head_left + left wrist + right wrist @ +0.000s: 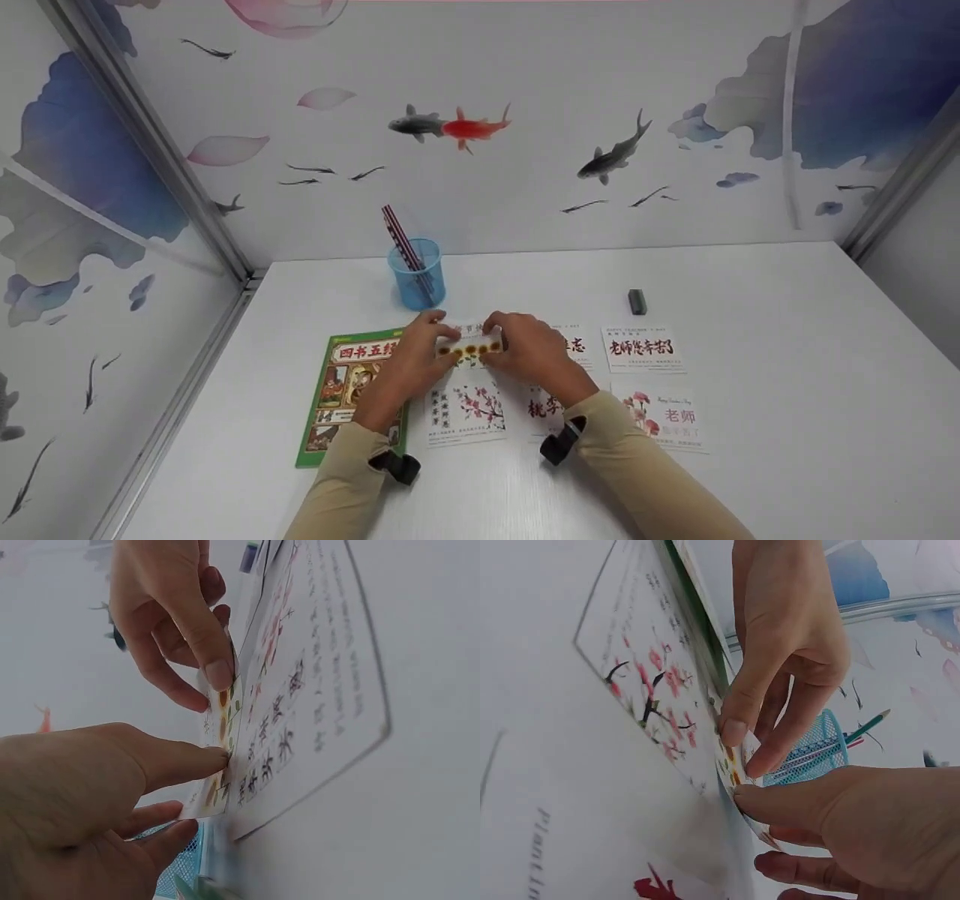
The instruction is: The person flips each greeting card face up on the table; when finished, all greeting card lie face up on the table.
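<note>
A white card printed with a row of sunflowers (471, 349) is between my two hands at the middle of the table. My left hand (417, 354) pinches its left edge, thumb on the near face and fingertips at the far edge. On the opposite side my right hand (534, 349) pinches the right edge in the same way. The right wrist view shows the card (733, 765) bent slightly between both thumbs. Just nearer lies a card with pink blossom branches (481, 409). Part of the sunflower card's lettering is hidden by my fingers.
A green-bordered book (319, 420) lies left, partly beneath my left forearm. Behind stands a blue mesh cup (417, 289) holding striped pencils (401, 240). To the right are a red-lettered card (645, 349), a pink-flower card (667, 416) and a dark grey eraser (637, 301).
</note>
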`<state>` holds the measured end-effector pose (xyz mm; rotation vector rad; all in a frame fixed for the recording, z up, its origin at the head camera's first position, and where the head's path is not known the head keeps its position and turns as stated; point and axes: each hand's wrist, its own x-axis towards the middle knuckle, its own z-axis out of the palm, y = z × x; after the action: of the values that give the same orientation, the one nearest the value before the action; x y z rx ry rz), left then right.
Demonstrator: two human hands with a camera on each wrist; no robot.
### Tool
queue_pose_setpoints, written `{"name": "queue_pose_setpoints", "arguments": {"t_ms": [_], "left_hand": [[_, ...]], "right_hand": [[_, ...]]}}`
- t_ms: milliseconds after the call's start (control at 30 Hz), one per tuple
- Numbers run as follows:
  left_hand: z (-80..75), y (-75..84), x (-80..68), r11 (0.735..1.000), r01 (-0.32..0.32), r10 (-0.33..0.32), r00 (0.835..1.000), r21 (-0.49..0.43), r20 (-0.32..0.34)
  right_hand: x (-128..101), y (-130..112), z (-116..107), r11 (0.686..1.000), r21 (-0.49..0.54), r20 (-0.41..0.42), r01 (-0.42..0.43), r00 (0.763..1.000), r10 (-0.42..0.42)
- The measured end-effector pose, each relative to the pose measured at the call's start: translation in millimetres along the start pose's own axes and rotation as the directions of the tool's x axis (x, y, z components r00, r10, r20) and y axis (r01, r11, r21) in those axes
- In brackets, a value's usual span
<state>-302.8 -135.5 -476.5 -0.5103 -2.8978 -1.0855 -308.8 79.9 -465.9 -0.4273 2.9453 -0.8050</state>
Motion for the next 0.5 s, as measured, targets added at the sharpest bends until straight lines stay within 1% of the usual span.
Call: {"name": "queue_pose_setpoints", "arguments": {"t_ms": [67,167,267,333,400,500], "left_hand": [[0.4,0.3,0.5,1.0,0.012,-0.012,0.999,0.021,0.035],[0.8,1.5,0.6,0.998,0.008,-0.011,0.999,0.059,0.053],[0.2,2.2,-0.7,0.995,0.008,-0.013,0.998,0.101,0.058],[0.2,2.3,-1.5,0.993,-0.005,-0.002,0.998,0.122,0.062],[0.3,1.9,-1.9,0.991,-0.019,0.011,0.998,0.13,0.062],[0.0,1.3,-2.8,0.991,-0.034,0.028,0.999,0.13,0.046]], "right_hand": [[-1.0,0.7,3.2,1.0,-0.018,0.017,-0.002,1.0,0.002],[-2.4,1.5,6.4,1.0,-0.023,0.024,-0.004,1.0,0.005],[-2.5,0.8,8.9,1.0,-0.011,0.025,0.006,1.0,-0.006],[-2.2,0.7,10.4,1.0,0.003,0.021,0.019,1.0,-0.019],[-1.9,1.7,11.6,0.999,0.026,0.012,0.03,0.999,-0.03],[-3.0,7.3,10.5,0.997,0.065,-0.025,0.05,0.999,-0.049]]}}
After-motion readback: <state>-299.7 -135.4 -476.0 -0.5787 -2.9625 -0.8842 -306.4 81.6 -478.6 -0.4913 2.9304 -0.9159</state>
